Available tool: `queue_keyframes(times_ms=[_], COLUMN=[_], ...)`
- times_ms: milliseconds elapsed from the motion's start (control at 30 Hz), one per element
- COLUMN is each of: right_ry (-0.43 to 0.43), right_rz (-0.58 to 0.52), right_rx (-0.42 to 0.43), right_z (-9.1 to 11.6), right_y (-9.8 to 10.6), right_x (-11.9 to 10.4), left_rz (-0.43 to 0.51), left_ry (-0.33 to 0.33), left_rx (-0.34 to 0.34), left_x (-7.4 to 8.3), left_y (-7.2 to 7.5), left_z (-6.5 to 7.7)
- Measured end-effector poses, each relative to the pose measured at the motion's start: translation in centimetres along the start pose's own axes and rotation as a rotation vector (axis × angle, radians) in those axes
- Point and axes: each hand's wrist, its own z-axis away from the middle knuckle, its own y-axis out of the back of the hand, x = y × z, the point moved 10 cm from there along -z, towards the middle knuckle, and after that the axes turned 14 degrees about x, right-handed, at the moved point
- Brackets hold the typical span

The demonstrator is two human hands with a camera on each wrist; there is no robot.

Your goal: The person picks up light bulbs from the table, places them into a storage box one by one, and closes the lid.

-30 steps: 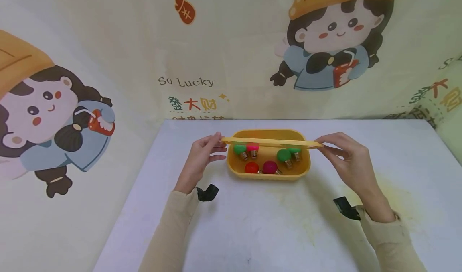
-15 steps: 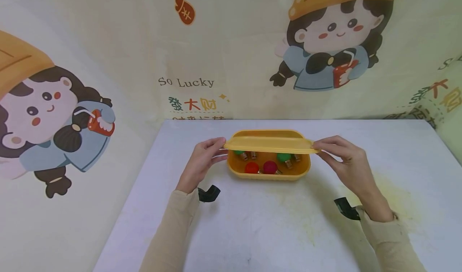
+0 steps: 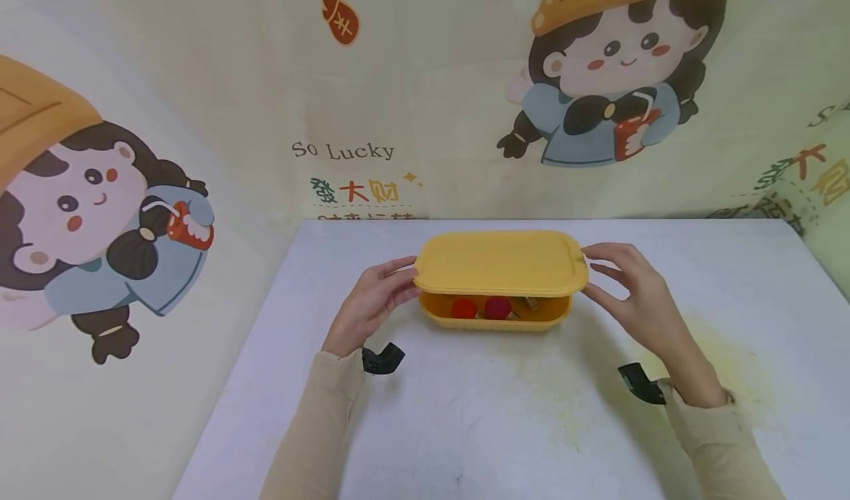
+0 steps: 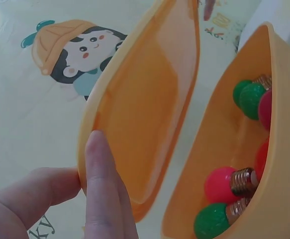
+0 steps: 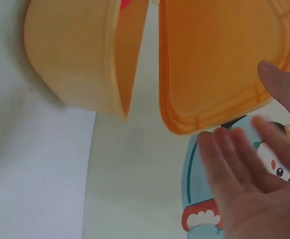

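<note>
A yellow lid (image 3: 501, 262) hangs tilted over a yellow box (image 3: 494, 325), and a gap at the front shows the inside. My left hand (image 3: 372, 301) pinches the lid's left end between thumb and fingers. At the right end, my right hand (image 3: 644, 308) holds the lid's edge, thumb on the underside and fingers outside. A red bulb (image 3: 464, 308) and a purple-red bulb (image 3: 497, 307) show in the gap. In the left wrist view, a pink bulb (image 4: 219, 184) and a green bulb (image 4: 212, 220) lie inside. The lid hides the back of the box in the head view.
The box stands near the back of a white table (image 3: 465, 411). Behind it rises a patterned backdrop (image 3: 451, 102) with cartoon figures and lettering. Both forearms reach in over the front of the table, each with a black piece (image 3: 383, 358) at the wrist.
The lid has turned from nearly edge-on to showing its broad top. Its front edge has come down and forward, covering most of the bulbs. Both hands stay at its ends.
</note>
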Motion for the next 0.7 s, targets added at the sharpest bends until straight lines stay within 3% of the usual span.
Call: queue_keyframes(times_ms=[167,367,700], right_ry=[-0.152,-0.301,-0.371], right_rz=[-0.068,-0.107,-0.108], right_rx=[-0.086,-0.127,-0.217], right_z=[0.2,0.3,0.6], right_y=[-0.7,-1.0,-1.2], right_x=[1.7,3.1,3.5], left_rz=[-0.005,0.013,0.001], left_ry=[-0.019,-0.056,-0.073], left_rx=[0.012,-0.008,-0.007], left_x=[-0.2,-0.2,-0.1], left_y=[0.2,-0.3,-0.2], left_z=[-0.1,0.0,-0.1])
